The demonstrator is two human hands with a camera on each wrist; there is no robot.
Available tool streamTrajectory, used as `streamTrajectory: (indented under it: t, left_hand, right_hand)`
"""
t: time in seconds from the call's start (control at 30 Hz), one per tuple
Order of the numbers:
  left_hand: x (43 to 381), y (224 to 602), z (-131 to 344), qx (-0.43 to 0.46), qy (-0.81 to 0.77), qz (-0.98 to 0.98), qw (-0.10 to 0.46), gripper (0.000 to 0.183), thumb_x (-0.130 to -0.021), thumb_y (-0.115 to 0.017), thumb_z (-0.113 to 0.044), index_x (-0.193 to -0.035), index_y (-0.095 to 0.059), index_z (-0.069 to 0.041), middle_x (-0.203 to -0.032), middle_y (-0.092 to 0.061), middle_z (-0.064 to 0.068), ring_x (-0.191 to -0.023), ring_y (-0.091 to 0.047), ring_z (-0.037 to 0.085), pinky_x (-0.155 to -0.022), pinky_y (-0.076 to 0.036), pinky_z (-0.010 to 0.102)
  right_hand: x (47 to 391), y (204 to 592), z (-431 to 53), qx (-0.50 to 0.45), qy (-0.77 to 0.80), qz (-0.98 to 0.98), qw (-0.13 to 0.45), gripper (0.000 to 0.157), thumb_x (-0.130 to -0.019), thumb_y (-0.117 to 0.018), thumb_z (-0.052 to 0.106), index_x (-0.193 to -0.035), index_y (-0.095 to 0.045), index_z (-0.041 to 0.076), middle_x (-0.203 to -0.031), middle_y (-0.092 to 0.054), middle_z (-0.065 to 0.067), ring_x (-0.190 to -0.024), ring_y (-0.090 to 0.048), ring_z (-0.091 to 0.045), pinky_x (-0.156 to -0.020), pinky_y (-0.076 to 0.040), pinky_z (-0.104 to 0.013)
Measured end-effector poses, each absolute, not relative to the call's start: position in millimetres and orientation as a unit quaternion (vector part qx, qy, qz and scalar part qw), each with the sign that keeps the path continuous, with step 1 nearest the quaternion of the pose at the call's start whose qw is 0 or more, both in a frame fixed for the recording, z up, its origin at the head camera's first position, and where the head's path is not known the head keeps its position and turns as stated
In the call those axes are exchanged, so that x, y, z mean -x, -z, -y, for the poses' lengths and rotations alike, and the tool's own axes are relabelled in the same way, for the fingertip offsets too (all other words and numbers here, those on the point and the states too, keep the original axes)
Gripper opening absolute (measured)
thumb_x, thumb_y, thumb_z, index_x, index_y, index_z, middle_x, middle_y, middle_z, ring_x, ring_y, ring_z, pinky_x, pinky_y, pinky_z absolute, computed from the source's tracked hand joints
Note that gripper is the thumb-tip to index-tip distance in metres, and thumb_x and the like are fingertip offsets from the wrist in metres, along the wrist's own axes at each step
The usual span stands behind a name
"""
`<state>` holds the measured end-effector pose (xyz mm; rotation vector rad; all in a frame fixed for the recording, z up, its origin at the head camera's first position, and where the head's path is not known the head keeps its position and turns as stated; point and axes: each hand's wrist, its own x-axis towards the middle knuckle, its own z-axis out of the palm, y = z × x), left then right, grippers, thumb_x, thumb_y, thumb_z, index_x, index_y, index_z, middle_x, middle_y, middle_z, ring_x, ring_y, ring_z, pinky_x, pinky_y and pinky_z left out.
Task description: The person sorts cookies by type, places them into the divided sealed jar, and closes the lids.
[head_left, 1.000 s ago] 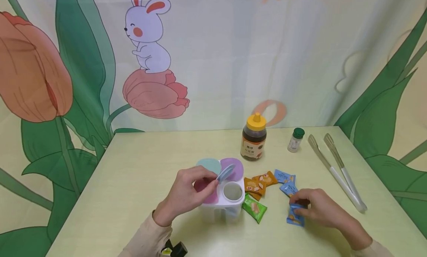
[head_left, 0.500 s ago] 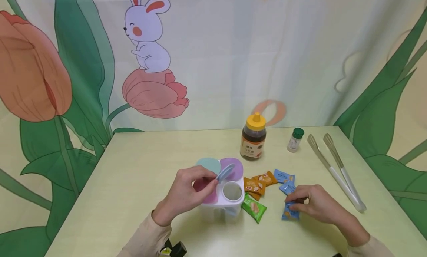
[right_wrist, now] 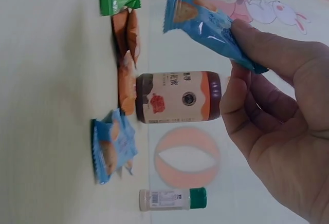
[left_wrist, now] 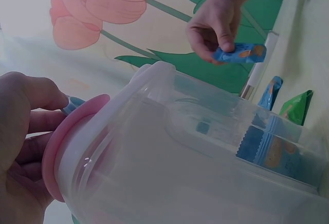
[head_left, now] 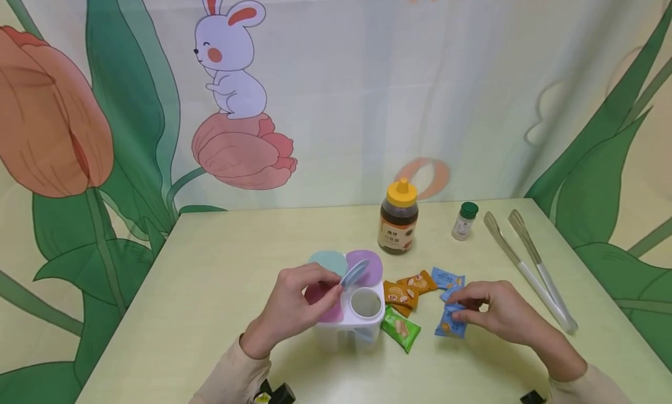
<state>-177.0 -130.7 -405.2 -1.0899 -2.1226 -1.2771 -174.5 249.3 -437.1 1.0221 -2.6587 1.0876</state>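
Blue biscuit packet (head_left: 450,323), pinched by the right hand (head_left: 506,313), is hanging right of the container (head_left: 338,337), whose raised blue lid (head_left: 356,272) the left hand (head_left: 298,302) is pinching, any slip there perhaps blocking the opening (head_left: 366,303).

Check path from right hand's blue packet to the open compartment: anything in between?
Nothing visible blocks it. The right hand holds the blue packet above the table; the green packet and orange packets lie lower, and the left hand holds the blue lid up off the open compartment.
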Motion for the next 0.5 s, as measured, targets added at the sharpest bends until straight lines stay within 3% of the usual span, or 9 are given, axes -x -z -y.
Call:
streamTrajectory:
  t: [0.27, 0.5]
  left_hand:
    - [177, 406, 130, 0.394, 0.461, 0.766, 0.215, 0.011, -0.083, -0.073, -0.004, -0.091, -0.074, -0.011, -0.081, -0.071, -0.002, -0.071, -0.062, 0.006, -0.061, -0.053, 0.019]
    - [177, 407, 130, 0.391, 0.463, 0.766, 0.216, 0.010, -0.083, -0.073, -0.004, -0.090, -0.074, -0.011, -0.081, -0.071, -0.002, -0.071, -0.062, 0.005, -0.060, -0.052, 0.019]
  right_hand:
    - [176, 430, -244, -0.312, -0.336, 0.886, 0.066, 0.016, -0.076, -0.083, 0.019, -0.082, -0.070, 0.026, -0.073, -0.061, 0.019, -0.063, -0.053, 0.003, -0.054, -0.048, -0.021]
    - [180, 423, -240, -0.313, -0.328, 0.888, 0.078, 0.015, -0.075, -0.083, 0.018, -0.081, -0.071, 0.024, -0.072, -0.060, 0.020, -0.062, -0.051, 0.003, -0.054, -0.048, -0.020]
